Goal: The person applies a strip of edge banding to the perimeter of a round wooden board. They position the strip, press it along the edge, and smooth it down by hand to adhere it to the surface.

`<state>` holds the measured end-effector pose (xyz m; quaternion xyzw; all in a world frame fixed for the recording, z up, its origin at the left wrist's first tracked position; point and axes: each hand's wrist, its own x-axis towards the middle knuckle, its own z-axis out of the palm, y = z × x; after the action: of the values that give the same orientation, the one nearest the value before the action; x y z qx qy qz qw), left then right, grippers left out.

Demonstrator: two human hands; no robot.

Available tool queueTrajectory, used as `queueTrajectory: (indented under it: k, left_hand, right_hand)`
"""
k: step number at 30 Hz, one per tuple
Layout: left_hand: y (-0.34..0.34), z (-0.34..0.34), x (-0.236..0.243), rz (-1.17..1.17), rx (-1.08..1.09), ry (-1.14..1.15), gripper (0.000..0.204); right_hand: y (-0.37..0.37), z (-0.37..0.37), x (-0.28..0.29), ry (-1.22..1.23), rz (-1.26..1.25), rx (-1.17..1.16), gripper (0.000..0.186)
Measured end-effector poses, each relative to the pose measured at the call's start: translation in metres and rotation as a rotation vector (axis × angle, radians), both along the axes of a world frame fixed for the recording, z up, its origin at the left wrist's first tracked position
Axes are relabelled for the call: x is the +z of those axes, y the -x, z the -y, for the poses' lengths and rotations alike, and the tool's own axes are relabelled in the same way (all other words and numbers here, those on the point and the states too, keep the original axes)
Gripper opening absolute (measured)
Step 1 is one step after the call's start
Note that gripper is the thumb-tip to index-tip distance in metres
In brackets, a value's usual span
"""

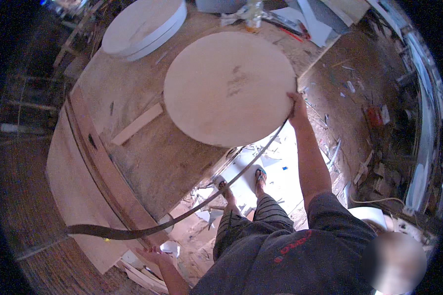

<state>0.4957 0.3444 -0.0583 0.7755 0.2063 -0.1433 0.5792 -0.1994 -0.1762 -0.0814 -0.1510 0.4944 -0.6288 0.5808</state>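
A large round wooden board [221,108] lies at the near right corner of the workbench, partly over its edge. My right hand [297,109] is closed on the board's right rim, thumb on top; the fingers beneath are hidden. From that rim a long, thin dark strip [138,233] sweeps down and left in a curve, its far end widening past the bench. Whether my right hand pins the strip to the rim, I cannot tell. Low on the left, my left hand [152,253] is open with its fingers apart, just below the strip and beside the bench end.
Stacked round boards [142,29] sit at the far left of the bench [182,167]. A short wooden slat [138,124] and a long plank [106,167] lie on it. Tools and a clear bottle [254,14] stand at the back. Scraps litter the floor [280,182] around my feet.
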Motion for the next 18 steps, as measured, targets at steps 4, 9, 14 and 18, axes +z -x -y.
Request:
queueTrajectory:
  k: [4,9,14,18]
  left_hand:
    - [0.087,0.066,0.084,0.135,0.101,0.041,0.076]
    - [0.082,0.061,0.088,0.145,0.059,0.001,0.067]
    - [0.091,0.065,0.083,0.169,0.004,-0.033,0.057]
    - [0.093,0.058,0.077,0.188,-0.035,-0.064,0.050]
  right_hand:
    - [-0.003,-0.001,0.031,0.114,-0.057,0.048,0.050]
    - [-0.006,0.001,0.032,0.000,-0.023,0.125,0.081]
    - [0.011,-0.013,0.046,-0.151,-0.063,0.202,0.108]
    - [0.006,-0.019,0.038,-0.087,-0.066,0.208,0.094]
